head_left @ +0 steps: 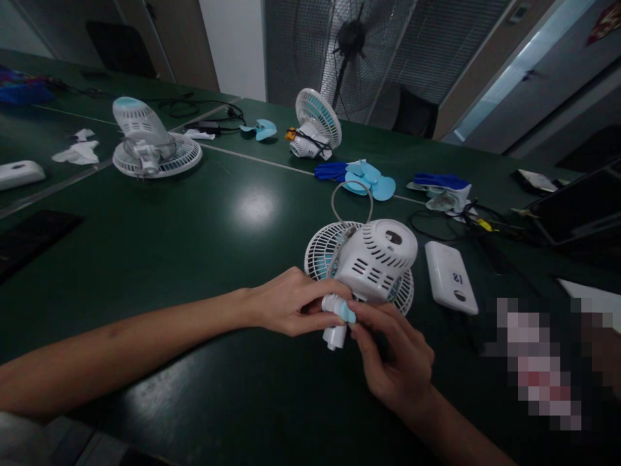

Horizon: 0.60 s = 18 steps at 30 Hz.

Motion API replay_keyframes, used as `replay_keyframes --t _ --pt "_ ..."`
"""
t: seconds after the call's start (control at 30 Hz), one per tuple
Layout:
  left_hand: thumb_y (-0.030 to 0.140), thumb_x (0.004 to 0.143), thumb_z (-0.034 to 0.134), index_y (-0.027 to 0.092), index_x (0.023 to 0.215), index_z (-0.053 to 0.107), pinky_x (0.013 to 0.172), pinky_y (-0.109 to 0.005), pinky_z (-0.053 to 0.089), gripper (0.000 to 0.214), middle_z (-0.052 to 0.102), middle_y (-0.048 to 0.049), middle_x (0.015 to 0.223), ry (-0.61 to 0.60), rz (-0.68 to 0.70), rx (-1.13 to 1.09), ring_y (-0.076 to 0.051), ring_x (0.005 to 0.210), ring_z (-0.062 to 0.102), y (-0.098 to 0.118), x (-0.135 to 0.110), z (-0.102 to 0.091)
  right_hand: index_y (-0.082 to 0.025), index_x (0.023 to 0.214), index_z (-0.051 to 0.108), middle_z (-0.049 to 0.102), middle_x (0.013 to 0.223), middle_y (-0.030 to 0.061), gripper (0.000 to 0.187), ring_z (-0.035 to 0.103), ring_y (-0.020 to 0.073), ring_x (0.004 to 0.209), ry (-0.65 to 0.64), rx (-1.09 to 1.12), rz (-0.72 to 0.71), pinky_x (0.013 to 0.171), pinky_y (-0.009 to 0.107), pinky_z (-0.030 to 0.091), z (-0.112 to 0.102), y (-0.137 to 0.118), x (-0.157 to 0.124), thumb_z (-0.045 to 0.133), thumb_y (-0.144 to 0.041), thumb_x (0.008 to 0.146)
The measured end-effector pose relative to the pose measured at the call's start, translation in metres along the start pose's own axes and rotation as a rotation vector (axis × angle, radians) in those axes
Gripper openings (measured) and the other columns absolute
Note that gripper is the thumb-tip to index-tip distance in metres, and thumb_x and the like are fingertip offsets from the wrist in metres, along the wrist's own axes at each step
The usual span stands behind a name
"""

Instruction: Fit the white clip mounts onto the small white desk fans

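The dark green table point(194, 233), smooth and glossy under a patch of lamp glare, fills most of the view. Behind it at twelve o'clock stands one big pedestal fan point(352, 39) with a round black wire cage.

Three small white plastic fans sit on the table. The far-left fan point(145, 139) at ten o'clock lies on its slatted round grille. The upright fan point(315, 129) is at twelve o'clock. The nearest fan point(376, 259), at centre, lies grille down with its domed, vented motor housing up and a thin wire loop behind it.

Two white rounded slabs lie flat: the near slab point(451, 277) at three o'clock of the nearest fan, and the far slab point(19, 173) at nine o'clock by the picture's edge.

Two loose pale-blue blade sets have petal shapes: the middle blades point(369, 180) and the back blades point(264, 129).

At six o'clock of the housing juts a short white cylindrical stem point(334, 336) with a light-blue cap point(348, 313). The left hand point(291, 303) is curled shut around the stem. The right hand point(395, 359) pinches the cap between thumb and forefinger.
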<state>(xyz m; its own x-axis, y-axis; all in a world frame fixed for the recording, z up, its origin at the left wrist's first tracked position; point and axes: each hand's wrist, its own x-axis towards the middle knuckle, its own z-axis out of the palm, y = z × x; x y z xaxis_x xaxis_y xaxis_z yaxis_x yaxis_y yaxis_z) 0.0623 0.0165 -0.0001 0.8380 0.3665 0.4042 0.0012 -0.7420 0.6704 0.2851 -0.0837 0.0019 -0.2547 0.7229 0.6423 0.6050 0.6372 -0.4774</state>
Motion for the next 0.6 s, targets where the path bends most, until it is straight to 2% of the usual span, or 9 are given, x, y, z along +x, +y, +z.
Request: replay_keyframes --t 0.2,0.33,0.47,0.6 --pt "0.041 0.105 0.057 0.018 0.129 0.055 0.054 -0.024 0.044 0.034 0.061 0.0036 0.072 -0.011 0.002 0.027 -0.01 0.058 0.058 0.0003 -0.0002 0.0009 -0.022 0.108 0.067 0.073 0.087 0.0 0.015 0.069 0.0132 0.066 0.04 -0.054 0.063 0.058 0.026 0.055 0.0008 0.0007 0.0006 0.071 -0.019 0.094" --pt "0.041 0.105 0.057 0.019 0.129 0.055 0.054 -0.023 0.045 0.033 0.062 0.0039 0.072 -0.019 -0.003 0.04 -0.01 0.058 0.059 0.0013 0.0001 0.0013 -0.023 0.094 0.065 0.069 0.075 -0.0037 0.005 0.065 0.0112 0.057 0.06 -0.097 0.063 0.053 0.023 0.051 0.0 -0.0023 0.0046 0.07 -0.022 0.095" --pt "0.042 0.105 0.057 0.019 0.129 0.056 0.054 -0.023 0.045 0.034 0.062 0.0036 0.072 -0.02 0.0 0.052 -0.01 0.059 0.059 0.0021 0.0008 0.0011 -0.023 0.082 0.06 0.062 0.063 -0.0062 0.017 0.061 0.0093 0.049 0.059 -0.187 0.043 0.049 0.022 0.045 0.0016 -0.0057 0.0085 0.065 -0.025 0.098" --pt "0.042 0.105 0.057 0.019 0.13 0.056 0.055 -0.023 0.046 0.034 0.062 0.0035 0.073 -0.036 -0.003 0.052 -0.01 0.058 0.059 0.0029 0.0014 0.0007 -0.022 0.077 0.056 0.062 0.061 -0.0055 0.025 0.061 0.0095 0.048 0.039 -0.221 0.006 0.05 0.024 0.043 0.0037 -0.0059 0.0094 0.058 -0.022 0.102"
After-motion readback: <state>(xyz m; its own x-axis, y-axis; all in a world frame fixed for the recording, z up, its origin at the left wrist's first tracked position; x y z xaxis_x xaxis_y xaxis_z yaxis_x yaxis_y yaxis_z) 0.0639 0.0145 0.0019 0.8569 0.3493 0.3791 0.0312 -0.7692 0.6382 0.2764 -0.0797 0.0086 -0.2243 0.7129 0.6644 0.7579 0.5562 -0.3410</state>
